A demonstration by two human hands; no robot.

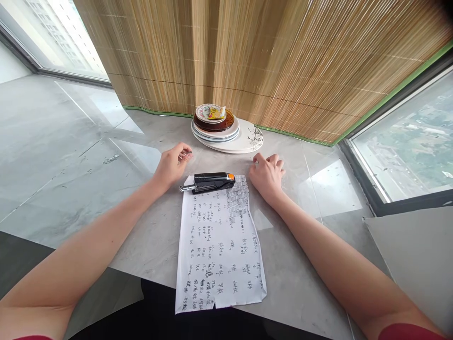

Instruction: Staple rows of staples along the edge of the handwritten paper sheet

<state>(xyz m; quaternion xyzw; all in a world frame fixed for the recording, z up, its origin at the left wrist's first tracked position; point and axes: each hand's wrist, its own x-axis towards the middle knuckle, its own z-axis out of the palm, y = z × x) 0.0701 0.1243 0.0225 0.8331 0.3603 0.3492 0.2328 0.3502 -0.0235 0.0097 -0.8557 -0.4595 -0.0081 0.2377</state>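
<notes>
The black stapler is lying across the far part of the written sheet of paper, between my two hands; its long axis is running left to right, its silver end pointing left and its orange-marked end right. From my left hand it is lying to the right and slightly nearer my body; from my right hand it is lying to the left. My left hand is appearing marginally closer, its wrist side sitting just beside the silver end, though both gaps are looking small. My left fingers are curling inward with the thumb close to the index finger; whether they are pinching anything small, I cannot tell. My right fingers are bending downward, loosely spread, and are gripping nothing visible. The paper is extending toward me, its near edge overhanging the grey tabletop. On the far side, a stack of plates is resting on an oval white plate, with a small yellow packet lying on top; the bamboo blind is hanging behind. These are standing beyond the stapler, and none is coming between it and either hand.
</notes>
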